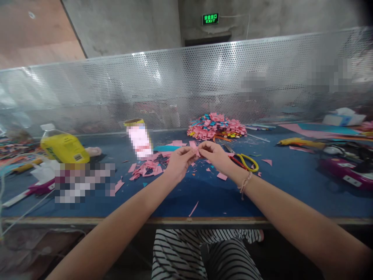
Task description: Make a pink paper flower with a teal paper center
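Striped trousers point(204, 252) nearest; above them left hand point(179, 161) and right hand point(215, 155) meet over blue worktop point(204, 198), fingertips pinched shut on small pink paper piece point(196, 151). Folding under way, apparently; next crease needs steady pinching. Scissors point(243, 160) just right.

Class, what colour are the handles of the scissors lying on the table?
Yellow handles on the scissors, seen in the head view beside the right hand.

Pink paper bit point(196, 151) mostly hidden betw. fingers point(190, 152) of both hands, shape unclear. Label on bottle point(140, 140) at 11 o'clock pixelated; pixelated patch point(84, 182) at 9 o'clock too. Desk point(204, 194) cut off L & R.
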The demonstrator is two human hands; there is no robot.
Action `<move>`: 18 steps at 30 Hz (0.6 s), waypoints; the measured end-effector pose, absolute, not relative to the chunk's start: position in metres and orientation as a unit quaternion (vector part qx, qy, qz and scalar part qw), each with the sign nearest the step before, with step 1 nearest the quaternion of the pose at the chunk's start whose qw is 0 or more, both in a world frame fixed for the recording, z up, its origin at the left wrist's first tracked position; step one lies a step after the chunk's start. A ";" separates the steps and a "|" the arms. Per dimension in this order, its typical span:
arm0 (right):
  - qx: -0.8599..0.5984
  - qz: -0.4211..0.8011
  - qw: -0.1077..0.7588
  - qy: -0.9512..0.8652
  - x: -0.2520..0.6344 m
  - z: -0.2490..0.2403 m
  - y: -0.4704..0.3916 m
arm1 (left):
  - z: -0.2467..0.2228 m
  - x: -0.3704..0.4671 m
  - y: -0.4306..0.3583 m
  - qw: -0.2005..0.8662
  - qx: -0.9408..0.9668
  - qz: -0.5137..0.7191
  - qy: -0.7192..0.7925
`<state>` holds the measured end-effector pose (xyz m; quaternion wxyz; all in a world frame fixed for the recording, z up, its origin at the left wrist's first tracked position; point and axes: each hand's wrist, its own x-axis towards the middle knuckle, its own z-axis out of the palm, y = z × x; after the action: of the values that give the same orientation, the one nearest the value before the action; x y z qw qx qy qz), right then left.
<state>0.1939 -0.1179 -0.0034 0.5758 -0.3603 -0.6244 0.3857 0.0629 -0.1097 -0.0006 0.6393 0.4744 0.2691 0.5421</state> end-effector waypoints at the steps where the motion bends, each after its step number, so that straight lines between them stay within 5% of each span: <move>1: -0.366 0.364 0.576 -0.634 0.195 -0.003 -0.118 | 0.000 0.063 -0.110 0.640 0.473 0.540 0.273; 18: -0.340 0.289 0.568 -0.692 0.198 -0.004 -0.119 | 0.003 0.061 -0.111 0.672 0.451 0.513 0.285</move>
<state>0.1981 -0.1192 -0.0036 0.5677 -0.3399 -0.6916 0.2894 0.0606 -0.1112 0.0027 0.6723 0.4510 0.2853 0.5130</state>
